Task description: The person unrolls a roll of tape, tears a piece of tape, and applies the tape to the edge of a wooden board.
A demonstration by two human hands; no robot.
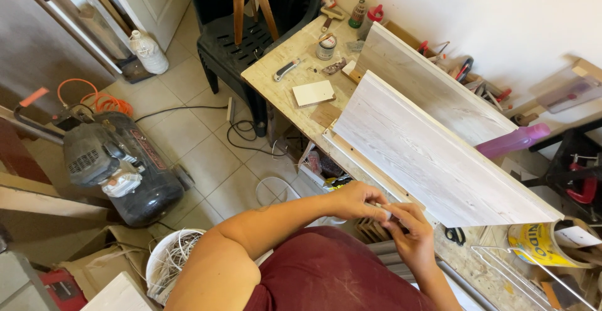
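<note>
Nearest the camera, the left hand (359,199) and the right hand (411,226) meet just in front of the body, fingertips curled together around a small white piece (384,209) pinched between them; it is too small to tell what it is. Both hands are nearly closed, grasping that piece, and they hover over the near edge of the tabletop (295,51), just beside the low end of the front white board (433,154). The left forearm comes in bent from the lower left, the right wrist rises from below, and the palms turn toward each other. Open room lies to the left, over the tiled floor (200,154), where a black air compressor (122,163) and a white bucket (172,258) stand. To the right, a pair of scissors (456,234) lies close by, beside a yellow can (544,243). Farther off, a second white board (426,88) stands behind the first, with a pink bottle (513,140) between them. At the far end of the tabletop lie a small white panel (313,93), a utility knife (286,69) and a small tin (326,46).
</note>
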